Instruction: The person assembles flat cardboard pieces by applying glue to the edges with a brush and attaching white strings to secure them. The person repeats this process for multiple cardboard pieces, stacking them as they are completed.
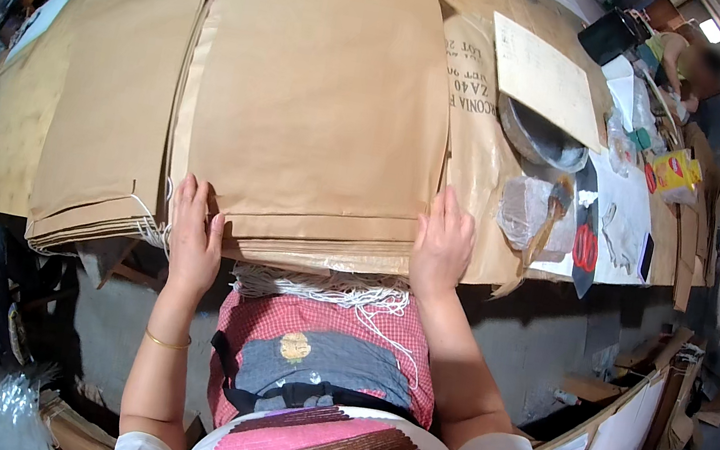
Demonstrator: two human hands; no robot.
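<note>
A tall stack of brown kraft paper bags (322,106) lies on the table in front of me, its near ends folded and layered. My left hand (196,235) rests at the stack's near left corner, fingers stretched out and lying flat. On the near right corner lies my right hand (444,243), its fingers also straight against the edge. Neither hand grips anything visible. A second stack of brown paper bags (122,93) is close by on the left, with white string (148,224) at its near corner. More white strings (322,289) hang in a bundle over my lap.
To the right are a brush (557,204), red-handled scissors (585,249), a grey basin (538,140) partly under a pale board (548,78), and a yellow packet (675,173). Another person (681,69) is at the far right. Cardboard pieces (611,425) lean low on the right.
</note>
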